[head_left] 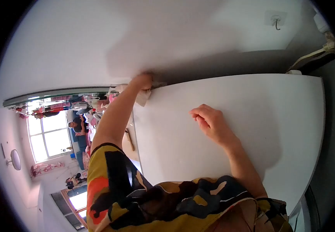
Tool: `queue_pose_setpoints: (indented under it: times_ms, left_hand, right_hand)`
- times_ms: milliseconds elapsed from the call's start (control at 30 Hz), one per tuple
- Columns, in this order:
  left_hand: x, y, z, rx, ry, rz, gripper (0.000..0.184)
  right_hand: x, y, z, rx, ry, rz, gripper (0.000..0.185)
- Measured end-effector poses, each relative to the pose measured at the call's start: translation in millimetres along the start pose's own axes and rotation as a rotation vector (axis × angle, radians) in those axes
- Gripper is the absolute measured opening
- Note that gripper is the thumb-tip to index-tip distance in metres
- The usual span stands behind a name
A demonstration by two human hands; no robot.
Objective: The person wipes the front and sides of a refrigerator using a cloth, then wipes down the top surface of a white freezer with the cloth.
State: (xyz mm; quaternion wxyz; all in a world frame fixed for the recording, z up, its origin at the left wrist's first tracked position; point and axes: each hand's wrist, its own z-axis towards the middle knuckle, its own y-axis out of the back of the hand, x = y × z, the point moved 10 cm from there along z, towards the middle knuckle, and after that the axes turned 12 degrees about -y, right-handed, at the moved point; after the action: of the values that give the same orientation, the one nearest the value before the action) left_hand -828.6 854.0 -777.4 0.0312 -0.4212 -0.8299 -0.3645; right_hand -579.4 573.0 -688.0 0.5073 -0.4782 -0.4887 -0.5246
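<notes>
My left hand [141, 82] is stretched out to the far left corner of a white flat surface [183, 154], against the wall. Its fingers are closed on a pale cloth [143, 97], part of which hangs below the hand; the fingertips are hard to make out. My right hand [210, 120] is over the middle of the white surface, with the fingers curled in and nothing visible in them. Whether it touches the surface I cannot tell.
Behind the white surface rises a pale wall [167, 38] with a metal hook [277, 23] on it. Pipework [329, 42] stands at the back right corner. To the left are hanging items [55, 110], a window [47, 135] and a seated person [78, 124].
</notes>
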Motion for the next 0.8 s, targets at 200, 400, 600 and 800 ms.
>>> queue_pose_setpoints:
  times_ms: [200,400,600,800]
  left_hand:
    - [39,36,-95,-0.036,-0.018,-0.344,0.035]
    - [60,11,-119,-0.297,0.151,-0.345,0.044]
    - [25,-7,-54,-0.414,-0.154,-0.621,0.046]
    - [29,-13,-5,-0.306,-0.123,-0.422,0.037]
  right_hand:
    - [0,-5,0,-0.034,-0.018,-0.026,0.016]
    - [5,-5,0,-0.063,-0.016,-0.057,0.015]
    - [5,-6,-2,-0.048,0.000,-0.154,0.013]
    - [5,-6,-2,-0.055,0.018,-0.158,0.014]
